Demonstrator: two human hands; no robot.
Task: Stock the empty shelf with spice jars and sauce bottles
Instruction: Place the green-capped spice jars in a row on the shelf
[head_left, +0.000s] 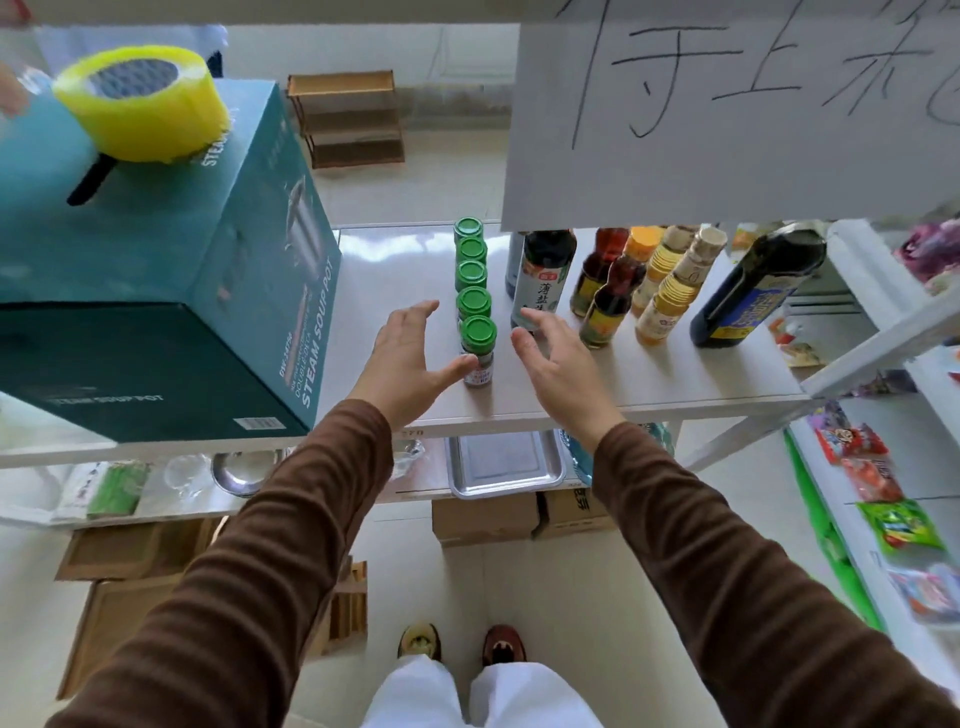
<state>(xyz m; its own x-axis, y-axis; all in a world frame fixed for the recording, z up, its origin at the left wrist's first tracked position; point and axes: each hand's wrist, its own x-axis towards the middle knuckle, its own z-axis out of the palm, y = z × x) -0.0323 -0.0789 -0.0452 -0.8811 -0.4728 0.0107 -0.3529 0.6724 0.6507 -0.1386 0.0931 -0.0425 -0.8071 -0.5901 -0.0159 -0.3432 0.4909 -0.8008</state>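
A teal box is sitting at the shelf's left end. The left hand is reaching in with fingers spread wide, thumb touching the front spice jar, which is heading a green-lidded row running from the front edge toward the back. The right hand is hovering just right of it, wide and holding nothing. Sauce bottles are standing further right.

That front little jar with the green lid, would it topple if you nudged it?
Probably, if pushed high up: the front spice jar is narrow and taller than wide. It looks small and likely light. The left hand touches its side with the thumb, low down, which should slide it rather than tip it on the smooth shelf.
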